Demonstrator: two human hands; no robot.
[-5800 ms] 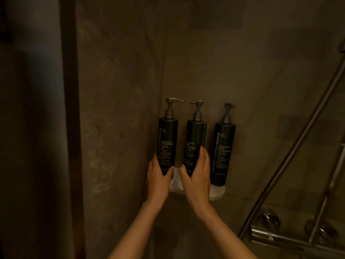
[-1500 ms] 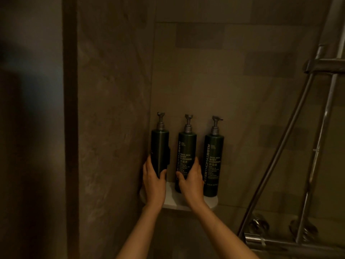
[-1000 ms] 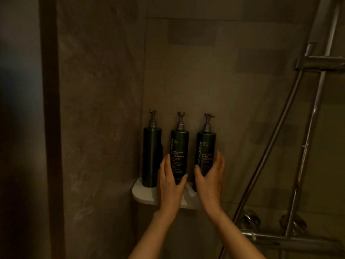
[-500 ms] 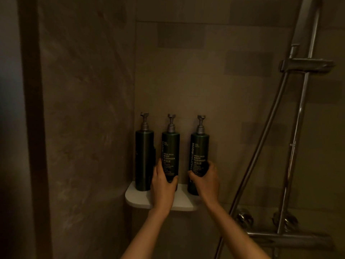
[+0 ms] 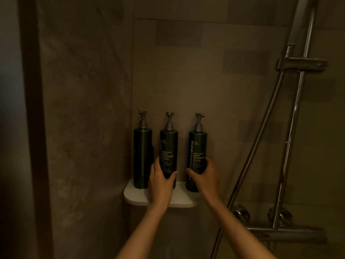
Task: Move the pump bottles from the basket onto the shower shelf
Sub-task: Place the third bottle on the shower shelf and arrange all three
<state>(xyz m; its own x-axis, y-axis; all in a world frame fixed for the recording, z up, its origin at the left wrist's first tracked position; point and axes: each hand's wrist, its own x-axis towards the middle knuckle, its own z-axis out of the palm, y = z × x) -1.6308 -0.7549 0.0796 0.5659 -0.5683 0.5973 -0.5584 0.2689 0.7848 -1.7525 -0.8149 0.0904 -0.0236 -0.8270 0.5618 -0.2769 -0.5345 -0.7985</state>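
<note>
Three dark green pump bottles stand upright in a row on the white corner shelf point(image 5: 137, 198). The left bottle point(image 5: 142, 156) stands free against the side wall, label turned away. My left hand point(image 5: 161, 181) wraps the lower part of the middle bottle point(image 5: 169, 146). My right hand point(image 5: 206, 176) grips the lower part of the right bottle point(image 5: 197, 144). Both held bottles rest on the shelf with "body cleanser" labels facing me. The basket is out of view.
Tiled shower walls meet in the corner behind the shelf. A chrome riser rail point(image 5: 296, 113) and hose point(image 5: 261, 135) run at the right, with a holder bracket point(image 5: 302, 64) and the mixer bar point(image 5: 285, 233) with two wall mounts below. A dark door frame point(image 5: 30, 128) is at the left.
My hands shifted rightward from the left and middle bottles to the middle and right bottles. The right bottle now stands a little further right, apart from the middle one.
</note>
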